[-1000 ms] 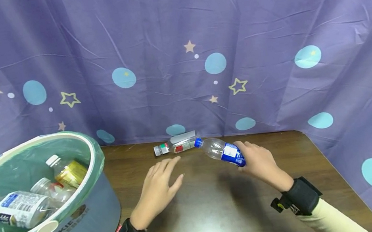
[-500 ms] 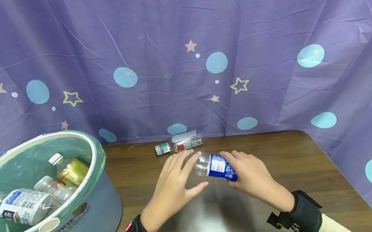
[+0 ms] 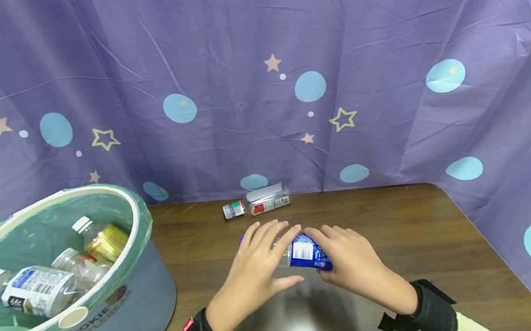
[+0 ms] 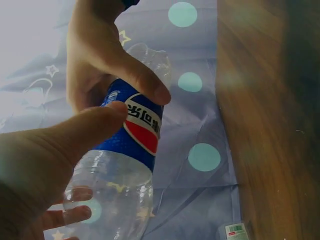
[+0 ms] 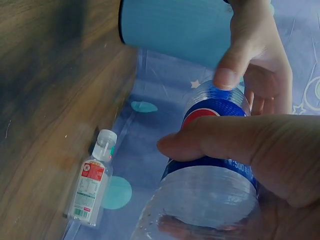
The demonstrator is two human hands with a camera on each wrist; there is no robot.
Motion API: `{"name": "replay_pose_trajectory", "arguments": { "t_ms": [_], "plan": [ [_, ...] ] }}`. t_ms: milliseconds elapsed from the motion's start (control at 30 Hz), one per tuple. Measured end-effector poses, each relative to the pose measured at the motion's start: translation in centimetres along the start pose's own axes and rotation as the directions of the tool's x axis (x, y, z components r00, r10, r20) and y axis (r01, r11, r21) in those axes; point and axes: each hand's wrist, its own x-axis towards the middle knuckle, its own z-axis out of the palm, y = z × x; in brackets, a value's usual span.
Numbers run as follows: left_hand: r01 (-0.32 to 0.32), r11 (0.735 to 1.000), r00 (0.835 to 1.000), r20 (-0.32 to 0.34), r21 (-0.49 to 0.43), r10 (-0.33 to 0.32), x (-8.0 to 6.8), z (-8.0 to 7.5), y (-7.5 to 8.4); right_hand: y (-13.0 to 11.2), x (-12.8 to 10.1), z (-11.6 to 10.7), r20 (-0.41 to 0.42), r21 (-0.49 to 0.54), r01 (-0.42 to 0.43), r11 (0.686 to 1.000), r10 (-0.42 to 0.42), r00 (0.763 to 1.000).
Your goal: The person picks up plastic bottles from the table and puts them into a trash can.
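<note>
A clear plastic Pepsi bottle (image 3: 304, 250) with a blue label is held tilted above the table (image 3: 383, 228). My right hand (image 3: 352, 252) grips its base end, the thumb lying across the label in the right wrist view. My left hand (image 3: 255, 267) is around the shoulder end, fingers extended over the far side and thumb straight along the near side. In the head view that thumb stands a little off the bottle. Through the clear plastic, left fingers (image 4: 80, 214) show in the left wrist view. Most of the bottle's neck is hidden behind the left hand.
A blue-grey bin (image 3: 128, 317) with a green liner stands at the left, several bottles inside. Another clear bottle (image 3: 268, 202) with a red and white label lies at the table's back edge. Behind hangs a purple curtain (image 3: 238, 49).
My right hand has brought the Pepsi bottle left and toward me. My left hand has moved right, so its fingers now cover the bottle's neck end.
</note>
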Motion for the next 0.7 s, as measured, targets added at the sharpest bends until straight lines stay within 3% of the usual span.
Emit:
{"name": "replay_pose_trajectory", "arguments": {
  "t_ms": [300, 700],
  "plan": [
    [-0.031, 0.991, 0.999, 0.047, 0.129, 0.025, -0.4, 0.4, 0.1, -0.6, -0.2, 0.5, -0.002, 0.025, 0.023, 0.999, -0.023, 1.000],
    [-0.035, 0.965, 0.995, 0.102, 0.259, 0.008, -0.5, 1.4, 1.0, -1.2, -0.3, 1.0, 0.010, 0.008, 0.058, 0.998, -0.058, 0.998]
  ]
}}
